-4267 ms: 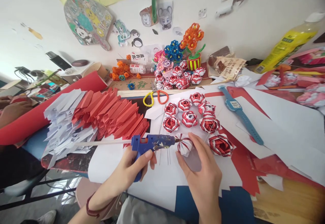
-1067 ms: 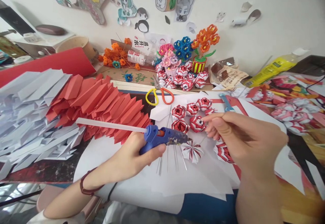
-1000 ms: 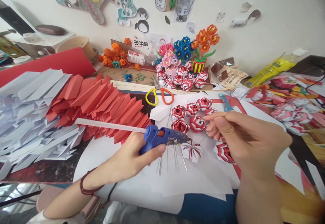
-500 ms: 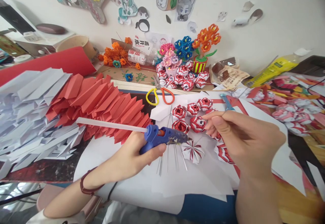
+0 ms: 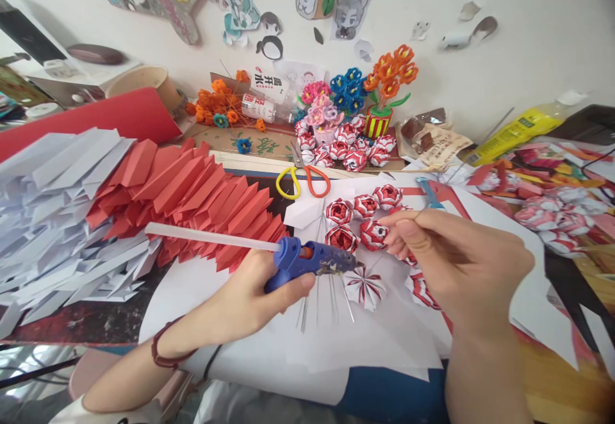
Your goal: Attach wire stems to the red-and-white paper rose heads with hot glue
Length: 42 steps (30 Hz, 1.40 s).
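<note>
Paper flower [image 5: 366,289]: laid striped side up on white paper [image 5: 375,344], between the hands.
Glue gun [image 5: 314,261]: gripped by the left hand [image 5: 257,299], nozzle held close to the flower's far edge.
Right hand [image 5: 464,257]: raised right of the flower, fingers bent together; whether anything is pinched cannot be told.

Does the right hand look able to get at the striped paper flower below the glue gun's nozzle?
Probably yes: the striped paper flower lies close to the right hand, its right side uncovered; the glue gun crowds its upper left.
</note>
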Motion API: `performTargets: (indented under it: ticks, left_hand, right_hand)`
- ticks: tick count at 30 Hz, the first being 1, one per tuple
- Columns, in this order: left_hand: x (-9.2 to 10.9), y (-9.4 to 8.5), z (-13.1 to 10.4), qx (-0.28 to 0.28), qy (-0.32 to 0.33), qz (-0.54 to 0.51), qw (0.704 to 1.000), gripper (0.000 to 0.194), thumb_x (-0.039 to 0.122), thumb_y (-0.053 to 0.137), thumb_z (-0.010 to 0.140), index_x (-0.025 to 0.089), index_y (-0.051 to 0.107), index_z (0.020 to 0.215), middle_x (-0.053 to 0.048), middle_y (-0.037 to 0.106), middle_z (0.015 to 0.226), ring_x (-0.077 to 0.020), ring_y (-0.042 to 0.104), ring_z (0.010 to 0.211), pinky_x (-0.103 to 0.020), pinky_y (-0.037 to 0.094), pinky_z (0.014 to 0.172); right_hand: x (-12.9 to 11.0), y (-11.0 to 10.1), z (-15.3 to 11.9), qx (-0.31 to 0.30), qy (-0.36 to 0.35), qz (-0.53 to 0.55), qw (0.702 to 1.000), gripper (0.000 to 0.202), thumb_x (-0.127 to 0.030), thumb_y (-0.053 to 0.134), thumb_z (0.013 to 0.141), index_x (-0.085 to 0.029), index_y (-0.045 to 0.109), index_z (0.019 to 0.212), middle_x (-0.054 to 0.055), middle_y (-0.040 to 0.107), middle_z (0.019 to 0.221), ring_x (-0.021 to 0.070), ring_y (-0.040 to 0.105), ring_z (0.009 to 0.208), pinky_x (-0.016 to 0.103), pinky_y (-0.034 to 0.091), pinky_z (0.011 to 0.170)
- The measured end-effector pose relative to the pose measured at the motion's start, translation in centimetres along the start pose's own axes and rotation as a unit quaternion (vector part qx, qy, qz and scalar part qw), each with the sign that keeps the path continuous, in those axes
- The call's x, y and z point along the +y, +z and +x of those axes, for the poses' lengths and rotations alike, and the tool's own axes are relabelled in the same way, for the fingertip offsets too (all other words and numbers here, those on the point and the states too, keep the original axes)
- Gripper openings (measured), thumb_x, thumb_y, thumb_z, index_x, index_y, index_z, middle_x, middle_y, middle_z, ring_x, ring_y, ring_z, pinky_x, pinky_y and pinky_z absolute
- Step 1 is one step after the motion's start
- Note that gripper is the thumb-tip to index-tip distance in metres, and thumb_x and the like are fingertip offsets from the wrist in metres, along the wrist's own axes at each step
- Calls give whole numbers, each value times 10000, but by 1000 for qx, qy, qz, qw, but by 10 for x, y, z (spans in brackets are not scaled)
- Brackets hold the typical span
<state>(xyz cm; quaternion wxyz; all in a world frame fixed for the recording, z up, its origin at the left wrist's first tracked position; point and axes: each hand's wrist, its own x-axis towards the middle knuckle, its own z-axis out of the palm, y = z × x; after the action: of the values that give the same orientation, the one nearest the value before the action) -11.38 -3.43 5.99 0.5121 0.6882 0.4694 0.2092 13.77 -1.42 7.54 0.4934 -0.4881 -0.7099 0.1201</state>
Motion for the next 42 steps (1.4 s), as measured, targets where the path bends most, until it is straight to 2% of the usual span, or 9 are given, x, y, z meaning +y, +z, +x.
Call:
performTargets:
  ticks: [11,17,25,31,35,40,42]
  left_hand:
    - [-1,0,-1,10,0,0,1000,314,426,507,963,177,608,802,49,494,562,-94,461,509,-209,377,482]
    - [0,-1,-2,16,9,2,1000,283,393,529,950,178,618,789,49,477,548,-97,439,516,-202,360,471]
    - [2,-1,-2,13,7,19,1000,285,396,515,954,177,621,805,59,452,548,-92,431,501,-204,358,473]
    - [5,1,-2,23,7,18,1000,285,401,521,947,177,613,797,56,466,547,-94,431,499,-213,350,476]
    - [5,4,-3,19,3,10,1000,292,410,515,949,177,607,799,56,474,539,-95,433,489,-217,349,474]
    - [1,11,-3,38,-9,1,999,341,460,514,946,168,588,786,52,477,536,-102,448,494,-221,359,472]
    - [-2,14,-5,46,-8,9,999,360,476,501,952,160,595,807,46,485,547,-104,454,499,-222,361,471]
  right_hand:
    - [-1,-3,-1,-11,-19,-22,1000,136,-154,674,876,-251,735,804,-76,704,687,78,638,567,215,522,529]
    - [-5,-6,-3,-5,-48,-53,997,116,-155,685,871,-252,721,819,-99,705,674,48,618,535,184,490,493]
    - [-4,-12,-9,-10,-62,-66,996,129,-138,686,864,-253,726,822,-88,702,645,52,606,483,178,472,449]
    - [-5,-20,-24,38,-59,-105,992,155,-162,689,850,-298,742,799,-74,751,690,108,656,501,241,455,395]
    - [-3,-25,-30,73,-53,-122,988,144,-161,718,814,-290,736,752,-56,770,728,160,720,605,277,519,478]
    - [-2,-25,-25,80,-75,-123,986,153,-132,704,823,-271,746,775,-50,762,700,114,671,526,236,471,440]
    - [-1,-24,-22,89,-95,-119,984,169,-106,696,822,-262,750,786,-47,757,684,111,666,521,224,490,461]
